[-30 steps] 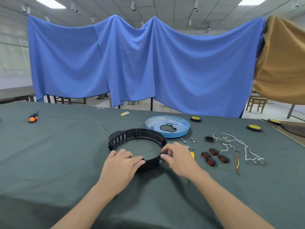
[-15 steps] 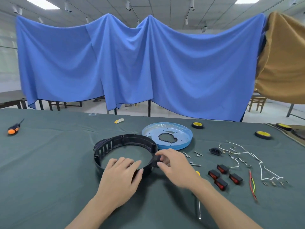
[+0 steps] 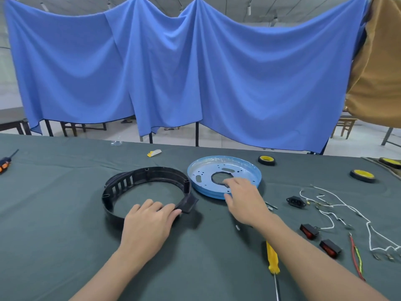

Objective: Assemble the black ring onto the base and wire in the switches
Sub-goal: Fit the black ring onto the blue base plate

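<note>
Early stage. Ring (image 3: pixel 121 183) and base (image 3: pixel 243 168) lie side by side on the cloth (image 3: pixel 54 235), close but apart, so the ring is not yet on the base. The ring sits left of the base, with its tab end pointing at the base's near-left edge.

Left hand (image 3: pixel 149 222) lies on the ring's near rim with fingers fairly flat across it. It looks like steadying rather than a wrapped grip, and the thumb is hidden. Right hand (image 3: pixel 243 200) is over the base's near edge, fingers loose and spread, holding nothing. Can't tell if the fingertips touch the base.

No wiring done. Two red switches (image 3: pixel 309 230) sit loose on the right, well away from ring and base. Socket (image 3: pixel 295 201), white wires (image 3: pixel 334 211) and red-yellow wire (image 3: pixel 355 257) are also loose, and none visibly joins a switch. Small screws (image 3: pixel 271 206) lie just right of the right hand. Yellow screwdriver (image 3: pixel 273 259) lies beside the right forearm, untouched.

Left to do, by my read: seat ring on base, fasten it, fit the switches, connect the wires. That is nearly everything.

Containers: the base is a shallow blue dish, open side up. It has a centre cut-out and small holes, and no loose parts show inside. The ring encloses only cloth.
</note>
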